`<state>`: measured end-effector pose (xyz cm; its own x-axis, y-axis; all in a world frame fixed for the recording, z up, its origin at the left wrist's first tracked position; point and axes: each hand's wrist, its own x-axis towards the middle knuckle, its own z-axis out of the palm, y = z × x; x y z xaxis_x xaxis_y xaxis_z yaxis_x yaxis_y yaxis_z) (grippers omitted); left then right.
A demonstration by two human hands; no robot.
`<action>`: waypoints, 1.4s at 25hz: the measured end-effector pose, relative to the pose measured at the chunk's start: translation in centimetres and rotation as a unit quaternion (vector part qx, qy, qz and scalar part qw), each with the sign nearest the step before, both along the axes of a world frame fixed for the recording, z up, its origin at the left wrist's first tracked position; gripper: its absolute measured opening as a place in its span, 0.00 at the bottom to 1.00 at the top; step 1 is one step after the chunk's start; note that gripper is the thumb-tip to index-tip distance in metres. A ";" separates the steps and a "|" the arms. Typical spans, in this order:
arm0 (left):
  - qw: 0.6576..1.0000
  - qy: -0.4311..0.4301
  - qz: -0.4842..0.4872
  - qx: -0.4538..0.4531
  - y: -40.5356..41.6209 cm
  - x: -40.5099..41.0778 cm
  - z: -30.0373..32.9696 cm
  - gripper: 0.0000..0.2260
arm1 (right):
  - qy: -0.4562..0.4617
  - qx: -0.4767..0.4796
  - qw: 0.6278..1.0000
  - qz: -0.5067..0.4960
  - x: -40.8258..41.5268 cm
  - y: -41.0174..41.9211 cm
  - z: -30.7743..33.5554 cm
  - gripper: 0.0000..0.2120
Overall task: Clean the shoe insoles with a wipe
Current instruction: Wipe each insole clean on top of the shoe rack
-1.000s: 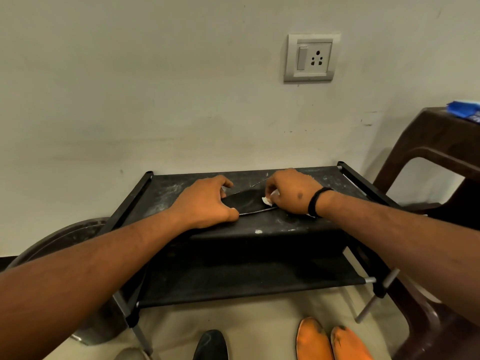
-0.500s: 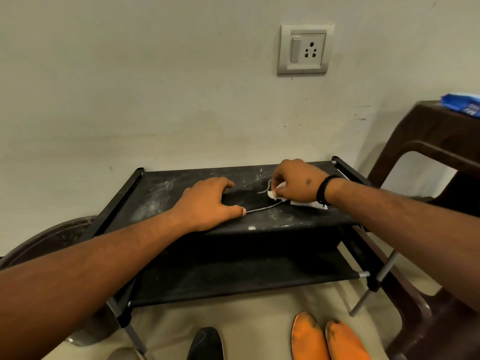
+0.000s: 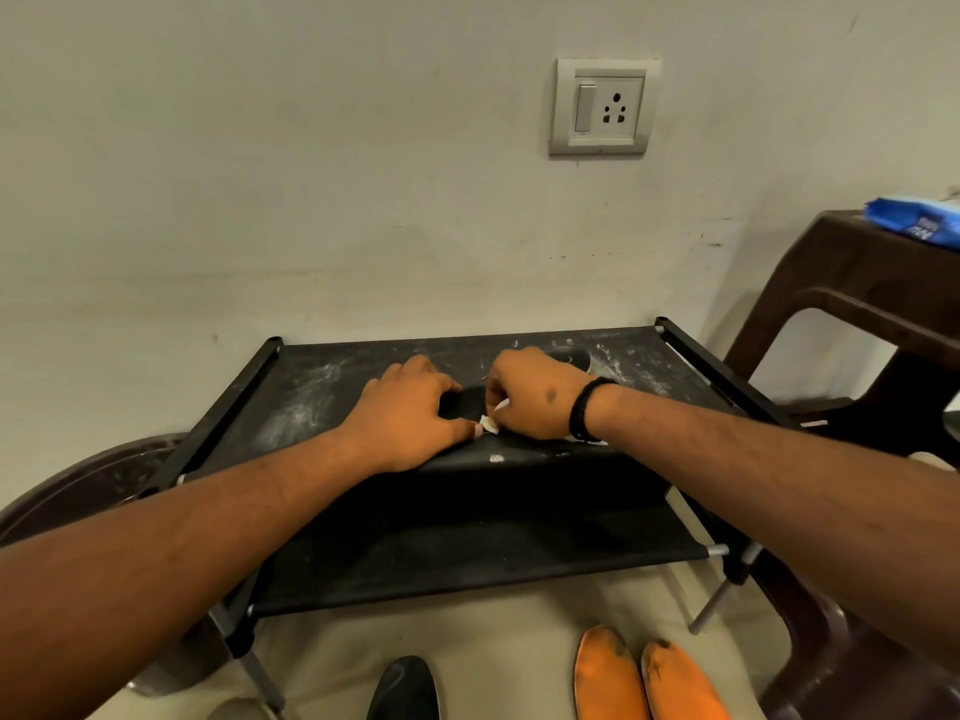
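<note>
A dark insole [image 3: 467,400] is wiped on the top shelf of a black shoe rack [image 3: 332,376].

The insole lies flat between two hands, mostly hidden. It is pinned by the left hand [image 3: 405,418], fingers spread and pressing down. A small white wipe [image 3: 488,423] is pinched in the curled fingers of the right hand [image 3: 535,392]. The insole looks thin, light and floppy, so it is best held flat near one end. Orange shoes [image 3: 649,678] sit on the floor below.
</note>
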<state>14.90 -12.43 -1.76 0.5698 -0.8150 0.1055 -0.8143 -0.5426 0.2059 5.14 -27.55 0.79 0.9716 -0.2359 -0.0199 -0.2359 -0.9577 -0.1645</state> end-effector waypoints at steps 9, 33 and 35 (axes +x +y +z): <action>1.000 0.005 0.005 0.007 0.2 -0.3 0.2 0.26 | -0.022 0.082 0.996 0.006 2.6 0.5 -0.1 0.04; 1.000 0.019 0.002 0.007 0.3 -0.5 0.5 0.30 | -0.075 0.060 0.992 -0.077 2.9 -3.6 -0.6 0.04; 1.000 0.018 -0.003 0.005 0.3 -0.6 0.5 0.26 | -0.078 0.025 0.993 -0.088 2.5 -3.8 -0.5 0.04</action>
